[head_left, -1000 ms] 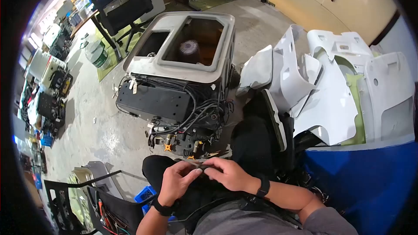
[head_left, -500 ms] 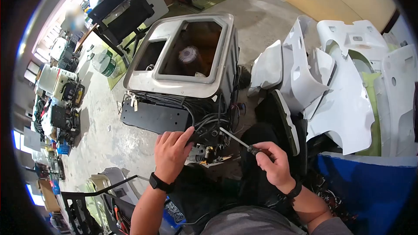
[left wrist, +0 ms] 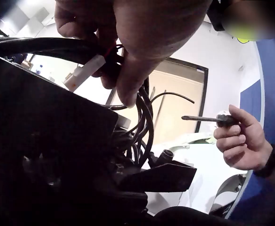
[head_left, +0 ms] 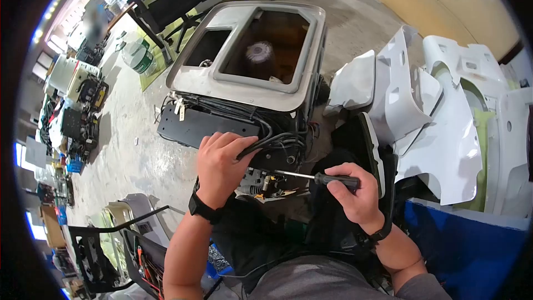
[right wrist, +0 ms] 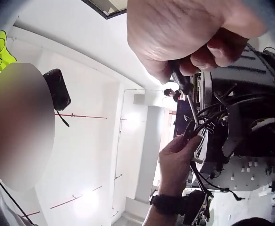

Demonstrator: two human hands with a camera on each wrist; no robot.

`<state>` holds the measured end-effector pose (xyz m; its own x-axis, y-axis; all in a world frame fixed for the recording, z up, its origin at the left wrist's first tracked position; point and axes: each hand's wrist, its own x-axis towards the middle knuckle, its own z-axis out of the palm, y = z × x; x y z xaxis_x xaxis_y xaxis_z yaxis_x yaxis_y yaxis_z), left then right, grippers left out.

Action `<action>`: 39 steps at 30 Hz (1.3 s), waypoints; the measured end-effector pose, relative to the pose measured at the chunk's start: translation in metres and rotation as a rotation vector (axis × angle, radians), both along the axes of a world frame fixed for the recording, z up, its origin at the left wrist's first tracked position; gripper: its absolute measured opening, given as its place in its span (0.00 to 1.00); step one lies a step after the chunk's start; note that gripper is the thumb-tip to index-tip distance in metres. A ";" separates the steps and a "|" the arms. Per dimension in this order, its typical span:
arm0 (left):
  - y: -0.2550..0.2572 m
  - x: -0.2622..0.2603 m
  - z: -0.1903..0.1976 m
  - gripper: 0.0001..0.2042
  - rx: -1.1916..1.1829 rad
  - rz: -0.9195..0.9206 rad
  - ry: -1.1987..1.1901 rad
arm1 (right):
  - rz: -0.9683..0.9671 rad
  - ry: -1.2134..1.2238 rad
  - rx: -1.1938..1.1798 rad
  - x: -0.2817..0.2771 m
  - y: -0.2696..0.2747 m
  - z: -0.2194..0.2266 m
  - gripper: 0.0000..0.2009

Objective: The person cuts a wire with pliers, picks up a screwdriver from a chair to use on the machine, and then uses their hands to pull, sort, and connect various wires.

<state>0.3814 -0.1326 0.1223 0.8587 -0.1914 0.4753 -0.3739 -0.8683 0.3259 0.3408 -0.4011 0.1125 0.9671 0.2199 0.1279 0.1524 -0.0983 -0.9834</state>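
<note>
Screwdriver (head_left: 315, 178): dark handle in right hand (head_left: 360, 199), slim metal shaft pointing toward machine (head_left: 239, 92), tip clear of cables. Black cables (head_left: 271, 129): several, looped, bunched along machine's near side, gripped by left hand (head_left: 222, 165).

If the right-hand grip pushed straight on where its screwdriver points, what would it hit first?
The screwdriver in the right-hand grip would probably meet the black cables by the left-hand grip first, though depth is hard to judge.
</note>
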 end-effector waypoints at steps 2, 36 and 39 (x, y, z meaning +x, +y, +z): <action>0.002 -0.001 -0.001 0.11 -0.016 -0.008 -0.009 | 0.018 -0.067 -0.069 0.010 0.009 0.007 0.11; 0.046 -0.210 -0.056 0.17 -1.535 0.229 0.579 | 0.775 -0.553 -0.338 -0.054 0.162 -0.011 0.16; 0.057 -0.231 -0.066 0.15 -1.729 0.280 0.595 | 0.898 -0.564 -0.339 -0.071 0.184 -0.017 0.19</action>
